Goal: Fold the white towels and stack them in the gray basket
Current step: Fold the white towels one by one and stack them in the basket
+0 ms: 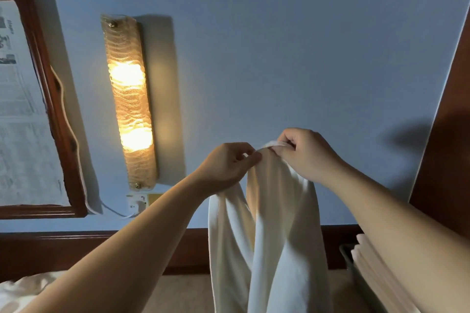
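I observe the white towel (274,231) held up before the wall lamp (129,101), its long axis hanging vertical. My left hand (226,164) and right hand (305,154) each pinch its top edge, nearly touching. Folded towels (376,269) stand stacked in the gray basket (347,253), lower right of the lamp, nearer my right arm.
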Demonstrator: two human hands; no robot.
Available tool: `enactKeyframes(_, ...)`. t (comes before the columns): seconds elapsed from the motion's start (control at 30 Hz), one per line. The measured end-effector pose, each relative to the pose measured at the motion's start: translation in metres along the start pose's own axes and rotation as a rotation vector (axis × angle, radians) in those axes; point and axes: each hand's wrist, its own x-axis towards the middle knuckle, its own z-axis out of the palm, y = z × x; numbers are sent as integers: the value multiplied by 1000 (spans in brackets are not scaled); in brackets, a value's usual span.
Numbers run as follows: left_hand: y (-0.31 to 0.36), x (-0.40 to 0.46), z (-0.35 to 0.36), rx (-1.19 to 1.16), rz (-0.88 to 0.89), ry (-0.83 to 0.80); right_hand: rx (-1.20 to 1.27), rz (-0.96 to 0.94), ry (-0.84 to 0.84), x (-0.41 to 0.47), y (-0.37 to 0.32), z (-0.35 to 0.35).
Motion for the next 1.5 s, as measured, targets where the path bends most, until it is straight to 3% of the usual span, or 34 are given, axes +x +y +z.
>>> enactKeyframes(0.1,0,7,2,275,-7,86,-248,47,-15,-14,17,7)
enactKeyframes(0.2,8,13,-1,563,0,155,-225,108,79,-35,35,31)
enactKeyframes(0.4,-10,26,-52,694,-68,348,-134,343,117,-49,91,41)
enactKeyframes(0.53,-32,20,-69,760,-114,338,-85,325,131,-35,101,21)
enactKeyframes(0.73,-79,8,-76,747,-237,283,-167,297,-33,-16,118,5)
enactKeyframes(0.9,-97,-1,-71,742,-250,270,-250,409,-17,-26,137,18)
enactKeyframes(1.03,-99,-7,-41,681,-297,94,-160,496,-88,-33,132,51)
enactKeyframes(1.2,-79,-29,48,517,-205,-235,94,273,-280,-39,86,64)
enactKeyframes(1.3,-71,-30,82,343,-179,-220,27,183,-302,-41,73,53)
enactKeyframes(1.5,-57,-25,107,110,-132,-198,47,193,-264,-61,86,30)
